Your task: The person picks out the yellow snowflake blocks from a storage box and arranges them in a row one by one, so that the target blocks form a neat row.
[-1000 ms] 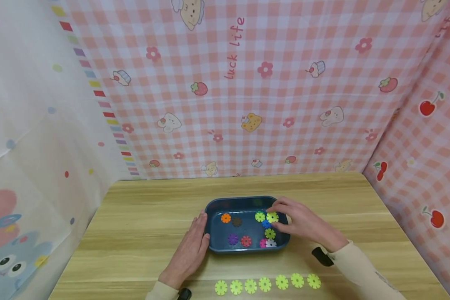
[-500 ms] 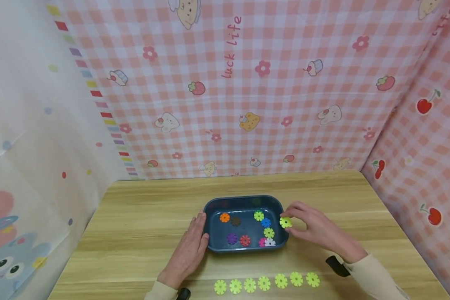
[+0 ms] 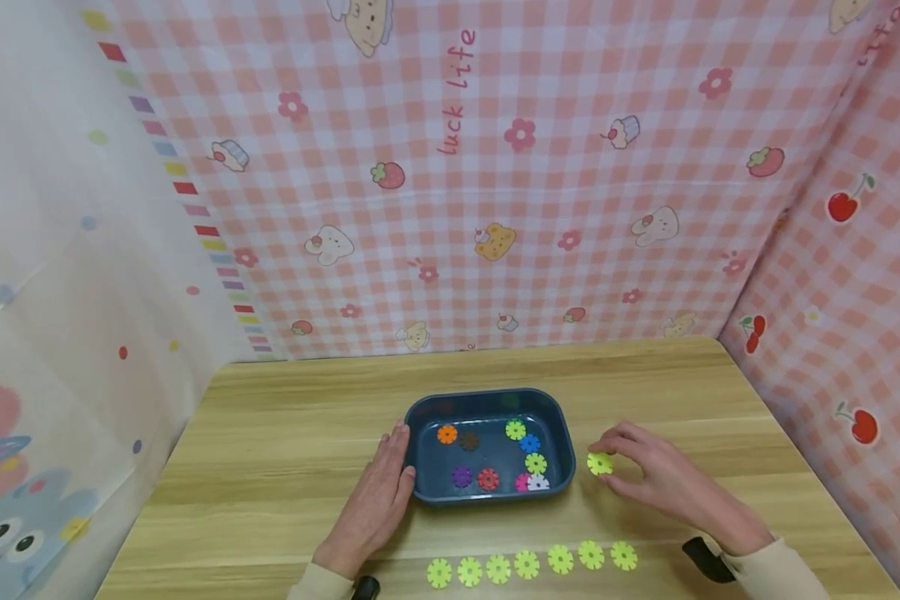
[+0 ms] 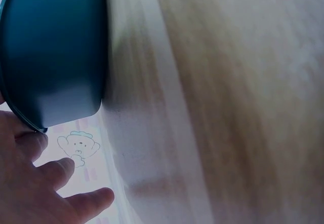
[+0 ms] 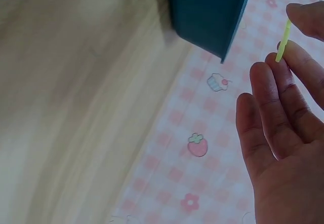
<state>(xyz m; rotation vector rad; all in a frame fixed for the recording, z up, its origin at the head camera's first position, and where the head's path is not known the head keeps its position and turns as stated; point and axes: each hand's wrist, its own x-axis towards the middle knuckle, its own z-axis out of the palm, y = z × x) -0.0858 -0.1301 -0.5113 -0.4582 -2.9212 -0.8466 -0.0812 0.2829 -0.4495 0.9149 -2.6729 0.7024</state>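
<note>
In the head view a dark blue tray (image 3: 487, 499) holds several notched plastic discs: orange (image 3: 447, 434), brown (image 3: 469, 442), purple (image 3: 462, 477), red (image 3: 488, 479), blue (image 3: 530, 443), pink, white (image 3: 538, 482) and two yellow-green. My left hand (image 3: 372, 503) rests against the tray's left side, fingers fairly straight. Right of the tray, my right hand (image 3: 667, 479) pinches a yellow-green disc (image 3: 599, 463) between thumb and finger. The right wrist view shows that disc (image 5: 284, 40) edge-on, apart from the tray (image 5: 207, 16).
Several yellow-green discs (image 3: 527, 565) lie in a row on the wooden table (image 3: 292, 417), in front of the tray. A pink checked cloth (image 3: 465, 192) hangs behind the table and another stands at the right. A white patterned cloth (image 3: 82, 275) hangs at the left.
My right hand has lifted the yellow-green disc out of the tray's right end and carried it right and toward me, past the rim. The left hand stays at the tray.
</note>
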